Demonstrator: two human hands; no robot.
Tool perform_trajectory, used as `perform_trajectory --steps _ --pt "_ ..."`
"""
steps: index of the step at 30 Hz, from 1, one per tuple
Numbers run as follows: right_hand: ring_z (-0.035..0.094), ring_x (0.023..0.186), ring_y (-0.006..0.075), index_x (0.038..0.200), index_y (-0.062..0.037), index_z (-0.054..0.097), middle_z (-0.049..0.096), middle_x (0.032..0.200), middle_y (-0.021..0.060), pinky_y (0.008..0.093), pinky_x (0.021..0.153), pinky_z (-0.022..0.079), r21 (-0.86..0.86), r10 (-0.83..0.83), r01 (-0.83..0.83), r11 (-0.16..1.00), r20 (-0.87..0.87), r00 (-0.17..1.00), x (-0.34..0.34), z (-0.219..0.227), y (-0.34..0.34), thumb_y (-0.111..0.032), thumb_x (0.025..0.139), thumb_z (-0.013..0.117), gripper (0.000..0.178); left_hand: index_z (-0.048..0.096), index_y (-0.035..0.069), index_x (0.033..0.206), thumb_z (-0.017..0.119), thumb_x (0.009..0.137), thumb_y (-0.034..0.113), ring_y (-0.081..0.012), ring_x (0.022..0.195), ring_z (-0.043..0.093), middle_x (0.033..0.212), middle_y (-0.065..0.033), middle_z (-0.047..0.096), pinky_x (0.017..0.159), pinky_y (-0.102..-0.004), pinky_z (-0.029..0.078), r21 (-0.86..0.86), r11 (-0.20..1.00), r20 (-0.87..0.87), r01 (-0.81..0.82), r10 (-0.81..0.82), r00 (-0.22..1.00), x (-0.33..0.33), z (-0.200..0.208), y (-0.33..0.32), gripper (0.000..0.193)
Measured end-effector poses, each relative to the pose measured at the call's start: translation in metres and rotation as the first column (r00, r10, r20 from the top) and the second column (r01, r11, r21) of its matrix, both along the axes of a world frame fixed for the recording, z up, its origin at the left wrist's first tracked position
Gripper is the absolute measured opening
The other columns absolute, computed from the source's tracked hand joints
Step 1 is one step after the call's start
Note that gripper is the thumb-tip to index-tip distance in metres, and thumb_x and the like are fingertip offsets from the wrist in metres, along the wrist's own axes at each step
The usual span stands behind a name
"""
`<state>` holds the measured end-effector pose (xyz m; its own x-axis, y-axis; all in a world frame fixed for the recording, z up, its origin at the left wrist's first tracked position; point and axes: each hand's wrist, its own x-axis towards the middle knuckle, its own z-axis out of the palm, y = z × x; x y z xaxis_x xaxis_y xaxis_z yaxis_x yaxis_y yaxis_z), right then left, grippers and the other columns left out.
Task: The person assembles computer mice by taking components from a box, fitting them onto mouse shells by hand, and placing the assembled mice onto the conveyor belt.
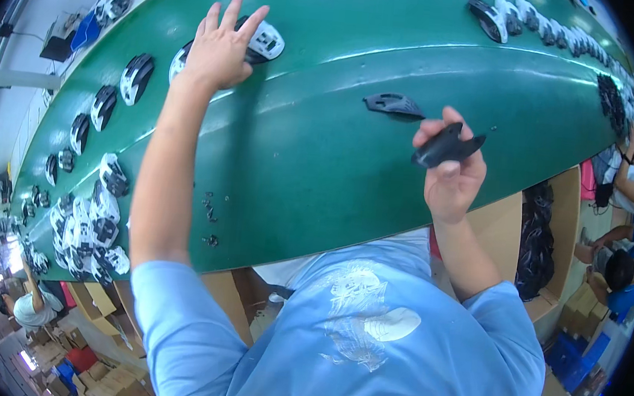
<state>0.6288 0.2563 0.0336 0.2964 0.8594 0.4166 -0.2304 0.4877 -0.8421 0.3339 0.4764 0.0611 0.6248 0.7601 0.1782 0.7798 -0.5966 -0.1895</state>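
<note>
in the head view, a person in a light blue shirt (365, 338) leans over a long green belt (321, 153) that curves across the picture. the left hand (221, 46) is stretched far out over the belt, flat and open, with the fingers spread wide. it rests on a black and white shell (266, 41) and grips nothing; the white end of that shell peeks out past the fingertips. another black and white shell (181, 58) lies just beside the wrist, partly hidden by it. the right hand (451, 172) is lifted near the close edge of the belt and is closed around a small black plastic piece (446, 144), pinched between thumb and fingers, with the ends of the piece sticking out on both sides. a second black piece (393, 104) lies alone on the belt, near the right hand but not touching it. more black and white shells sit in a row (106, 104) along the left side of the belt, and a big pile of them (91, 242) is heaped at the near left corner. another row of shells (543, 25) runs along the far right side. a few tiny dark bits (210, 207) lie on the belt by the left arm. a brown cardboard box (556, 226) holding black parts stands to the right, under the belt's edge. other people sit at the right edge and at the lower left.
</note>
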Motion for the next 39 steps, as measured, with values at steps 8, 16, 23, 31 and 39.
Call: perform_trajectory --steps 8,16,23,31,39 --pt "0.066 0.096 0.0166 0.141 0.0059 0.052 0.068 0.120 0.0161 0.0319 0.088 0.055 -0.186 0.131 -0.147 0.972 -0.094 0.987 0.008 -0.015 -0.018 -0.037 0.097 0.071 0.064 0.057 0.005 0.133 0.083 0.074 0.028 -0.0373 0.127 0.054 0.121 -0.0201 0.066 0.104 -0.0467 0.046 -0.419 0.906 0.070 -0.068 0.106 0.992 0.013 0.040 0.017 0.068" --pt "0.070 0.093 0.0180 0.142 0.0019 0.051 0.069 0.116 0.0156 0.0335 0.081 0.058 -0.104 0.604 -0.707 0.699 -0.443 0.662 -0.085 0.001 -0.011 -0.050 0.098 0.065 0.070 0.051 -0.008 0.137 0.066 0.097 0.043 -0.0191 0.104 0.064 0.129 -0.0178 0.061 0.092 -0.0327 0.051 -0.465 0.740 0.652 0.486 0.658 -0.377 0.055 -0.024 -0.199 0.067" --pt "0.069 0.091 0.0188 0.142 0.0027 0.053 0.070 0.115 0.0162 0.0323 0.089 0.055 -0.121 0.691 -0.813 0.569 -0.466 0.553 -0.087 -0.010 -0.007 -0.046 0.098 0.067 0.067 0.021 -0.001 0.158 0.055 0.096 0.064 -0.0254 0.099 0.062 0.139 -0.0288 0.052 0.081 -0.0321 0.053 -0.369 0.599 0.438 0.711 0.787 -0.435 0.032 -0.025 -0.237 0.096" --pt "0.067 0.088 0.0122 0.136 0.0027 0.061 0.073 0.110 0.0097 0.0276 0.081 0.054 -0.251 0.619 -0.706 0.662 -0.349 0.704 -0.083 -0.011 -0.004 -0.020 0.096 0.072 0.047 0.043 -0.003 0.138 0.065 0.080 0.078 -0.0278 0.100 0.064 0.122 -0.0203 0.062 0.076 -0.0431 0.056 -0.448 0.631 0.505 0.633 0.763 -0.403 0.023 -0.052 -0.236 0.102" --pt "0.071 0.086 0.0235 0.114 -0.0034 0.077 0.076 0.109 0.0128 0.0308 0.075 0.055 0.003 0.199 -0.242 0.970 0.556 0.807 -0.086 -0.010 0.008 -0.017 0.076 0.087 0.041 0.045 0.007 0.129 0.046 0.095 0.073 -0.0226 0.105 0.060 0.115 -0.0120 0.059 0.092 -0.0370 0.051 -0.426 0.865 0.633 0.266 0.495 -0.596 0.064 -0.053 -0.231 0.074"
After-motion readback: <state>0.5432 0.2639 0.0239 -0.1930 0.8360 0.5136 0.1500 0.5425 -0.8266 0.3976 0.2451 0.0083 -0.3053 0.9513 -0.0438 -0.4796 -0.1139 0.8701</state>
